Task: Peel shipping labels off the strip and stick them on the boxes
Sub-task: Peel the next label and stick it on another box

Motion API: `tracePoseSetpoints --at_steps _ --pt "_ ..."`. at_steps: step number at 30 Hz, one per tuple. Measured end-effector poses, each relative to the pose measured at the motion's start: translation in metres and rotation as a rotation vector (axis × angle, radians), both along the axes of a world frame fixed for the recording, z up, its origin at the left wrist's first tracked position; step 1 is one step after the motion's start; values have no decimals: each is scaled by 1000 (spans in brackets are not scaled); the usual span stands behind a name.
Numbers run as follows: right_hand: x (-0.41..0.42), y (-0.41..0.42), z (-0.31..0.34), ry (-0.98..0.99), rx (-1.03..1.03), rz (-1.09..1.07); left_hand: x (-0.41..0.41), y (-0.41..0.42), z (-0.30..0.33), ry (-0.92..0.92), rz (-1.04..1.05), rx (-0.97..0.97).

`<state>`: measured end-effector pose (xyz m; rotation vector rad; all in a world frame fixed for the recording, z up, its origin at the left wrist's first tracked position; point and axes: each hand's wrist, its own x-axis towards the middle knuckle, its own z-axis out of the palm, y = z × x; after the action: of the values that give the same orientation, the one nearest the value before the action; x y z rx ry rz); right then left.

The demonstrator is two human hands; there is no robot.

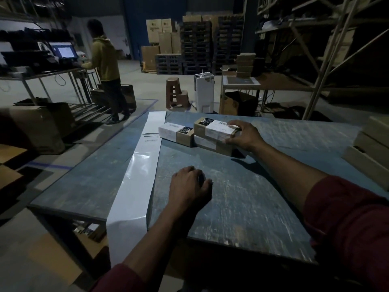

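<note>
Resting nearest the front edge of the surface (242, 207), the left hand (189, 186) lies knuckles up with its fingers loosely curled against the top and nothing in them; it appears to be idling or bracing the body while the other arm reaches.

Just to its left, the label strip (136, 175) runs from the far edge across the surface and hangs over the front edge. Most of it is bare glossy backing; printed labels remain only toward the far end. Laid lengthwise, it likely keeps the next label within reach.

Farther in, near the middle of the far edge, three boxes sit grouped. The right hand (242, 135) grips the right end of the top box (212, 128), fingers over its upper face and thumb at the near side. That box bears a white label and rests on the lower box (212, 145), apparently being stacked or squared up. The left box (176, 133), also labelled, lies just beside them.

At the right edge, unlabelled boxes (372, 144) wait stacked.
</note>
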<state>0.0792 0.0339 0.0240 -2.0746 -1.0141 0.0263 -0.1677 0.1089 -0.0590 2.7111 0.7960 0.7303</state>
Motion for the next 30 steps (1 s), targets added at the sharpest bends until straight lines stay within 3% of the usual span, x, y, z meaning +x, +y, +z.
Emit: tracePoseSetpoints --at_steps 6,9,18,22,25,30 --pt "-33 -78 -4 -90 -41 -20 3 -10 7 0 31 -24" --pt "-31 -145 -1 -176 -60 -53 29 -28 14 39 -94 -106" --pt "30 -309 58 -476 12 -608 162 -163 35 71 -473 -241" --pt "58 -342 65 -335 -164 -847 177 -192 15 93 -404 -97" --pt "76 -351 64 -142 -226 -883 176 -198 7 62 -387 -43" --pt "84 -350 59 -64 -100 -866 177 -192 10 37 -392 -93"
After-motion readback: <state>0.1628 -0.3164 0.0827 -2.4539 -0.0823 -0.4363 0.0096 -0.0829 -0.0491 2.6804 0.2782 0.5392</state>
